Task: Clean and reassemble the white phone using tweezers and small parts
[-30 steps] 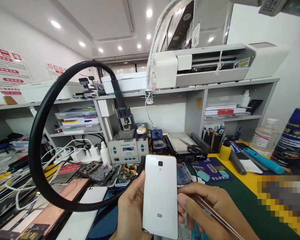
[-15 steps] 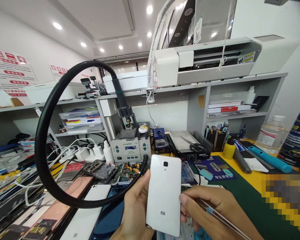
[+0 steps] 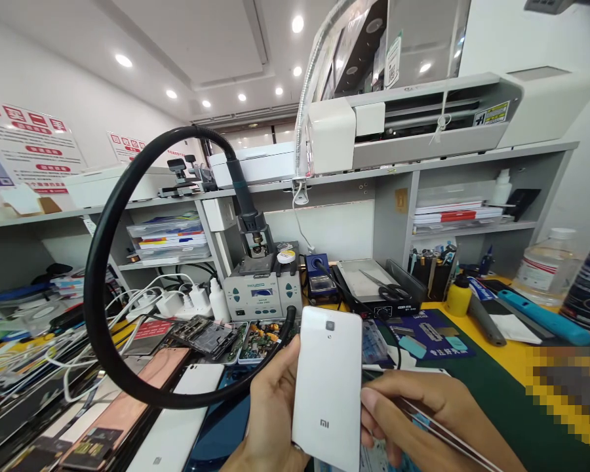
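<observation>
A white phone [image 3: 327, 387] with a camera lens near its top and an MI logo low down stands nearly upright, its back toward me. My left hand [image 3: 271, 406] is closed around its left edge. My right hand [image 3: 423, 413] holds a pair of tweezers [image 3: 455, 439] that slants down to the right. Its thumb and fingertips are at the phone's right edge. The phone's front and the fingers behind it are hidden.
A hot-air rework station [image 3: 260, 295] stands behind, its black hose [image 3: 96, 301] looping at left. Several phones, including another white phone [image 3: 179, 419], lie left. A circuit-board tray [image 3: 258, 341] is behind my left hand. Scissors [image 3: 383, 286], bottles and a blue-handled tool [image 3: 543, 316] are right.
The whole scene has shifted slightly to the right in view, as the camera turned a little left. Both hands keep their grip, and the phone is held much as before.
</observation>
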A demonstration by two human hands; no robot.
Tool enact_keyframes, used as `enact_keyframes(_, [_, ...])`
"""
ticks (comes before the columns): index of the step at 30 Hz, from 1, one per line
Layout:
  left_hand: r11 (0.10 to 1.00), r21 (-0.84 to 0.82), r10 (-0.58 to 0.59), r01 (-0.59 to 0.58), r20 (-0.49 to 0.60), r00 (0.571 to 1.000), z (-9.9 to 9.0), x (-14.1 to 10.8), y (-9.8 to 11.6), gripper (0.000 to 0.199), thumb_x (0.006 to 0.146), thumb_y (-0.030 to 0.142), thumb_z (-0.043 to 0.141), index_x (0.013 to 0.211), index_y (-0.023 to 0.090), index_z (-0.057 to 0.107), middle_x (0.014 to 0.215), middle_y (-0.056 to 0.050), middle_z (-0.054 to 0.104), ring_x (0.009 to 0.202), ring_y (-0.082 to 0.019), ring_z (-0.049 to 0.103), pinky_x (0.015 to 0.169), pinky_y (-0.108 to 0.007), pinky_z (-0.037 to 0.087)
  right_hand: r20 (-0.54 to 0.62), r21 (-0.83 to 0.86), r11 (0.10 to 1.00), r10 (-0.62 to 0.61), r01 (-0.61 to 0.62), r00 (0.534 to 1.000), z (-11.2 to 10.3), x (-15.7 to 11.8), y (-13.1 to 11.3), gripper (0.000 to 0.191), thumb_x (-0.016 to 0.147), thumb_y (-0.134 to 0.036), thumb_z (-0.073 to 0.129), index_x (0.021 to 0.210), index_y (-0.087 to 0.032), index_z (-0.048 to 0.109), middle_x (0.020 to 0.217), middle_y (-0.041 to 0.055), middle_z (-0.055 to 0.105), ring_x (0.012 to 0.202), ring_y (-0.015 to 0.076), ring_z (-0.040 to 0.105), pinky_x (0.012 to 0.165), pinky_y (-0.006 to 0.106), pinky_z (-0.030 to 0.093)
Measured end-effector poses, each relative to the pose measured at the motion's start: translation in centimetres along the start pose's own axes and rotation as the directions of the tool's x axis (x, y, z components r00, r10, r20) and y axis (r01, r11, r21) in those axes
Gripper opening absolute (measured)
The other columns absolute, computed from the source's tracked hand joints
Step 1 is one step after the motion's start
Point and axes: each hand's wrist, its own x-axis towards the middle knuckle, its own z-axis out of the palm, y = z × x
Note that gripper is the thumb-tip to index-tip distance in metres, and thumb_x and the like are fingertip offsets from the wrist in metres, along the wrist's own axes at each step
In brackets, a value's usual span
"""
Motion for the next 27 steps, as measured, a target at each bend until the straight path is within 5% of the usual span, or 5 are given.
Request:
enact_keyframes(7, [0.99,-0.108,-0.094,0.089,-0.036,0.995,-0.2,0.6,-0.3,0.05,0.091,0.051,0.046,0.099,0.008,0.072,0.078,-0.014,0.074,0.071,-0.029,0.07,0.064,-0.036,0.052,0.064,0.199,0.972,0.113,-0.123,0.992,0.2,0.0,-1.0,0.031,0.084,-0.046,0.066,0.071,-0.018,0.071,0.067,0.0011,0.067,0.053,0.0097,0.056,0.051,0.015,0.047])
enact_keyframes(16, [0.965,-0.162,-0.187,0.205,0.119,0.975,-0.8,1.1,-0.5,0.055,0.088,0.054,0.049,0.109,0.007,0.068,0.075,-0.013,0.074,0.067,-0.028,0.07,0.063,-0.037,0.053,0.093,0.264,0.95,0.147,-0.167,0.985,0.1,-0.1,-2.0,0.028,0.083,-0.042,0.067,0.07,-0.017,0.071,0.066,0.0006,0.068,0.054,0.0093,0.056,0.051,0.014,0.048])
enact_keyframes(23, [0.978,-0.147,-0.154,0.148,-0.032,0.988,-0.4,0.5,-0.3,0.051,0.087,0.052,0.052,0.107,0.008,0.07,0.074,-0.013,0.074,0.068,-0.029,0.071,0.064,-0.037,0.053,0.125,0.327,0.932,0.123,-0.158,0.984,0.1,-0.1,-1.5,0.024,0.081,-0.039,0.072,0.07,-0.017,0.072,0.064,-0.0005,0.066,0.054,0.009,0.055,0.05,0.013,0.047])
enact_keyframes(27, [0.973,-0.134,-0.194,0.19,-0.015,0.981,-0.5,0.7,0.0,0.056,0.087,0.054,0.048,0.106,0.006,0.07,0.075,-0.015,0.074,0.068,-0.03,0.071,0.063,-0.038,0.053,0.146,0.324,0.932,0.12,-0.162,0.982,0.1,-0.2,-1.5,0.024,0.082,-0.039,0.071,0.072,-0.017,0.072,0.065,-0.0003,0.067,0.055,0.0093,0.056,0.051,0.013,0.047])
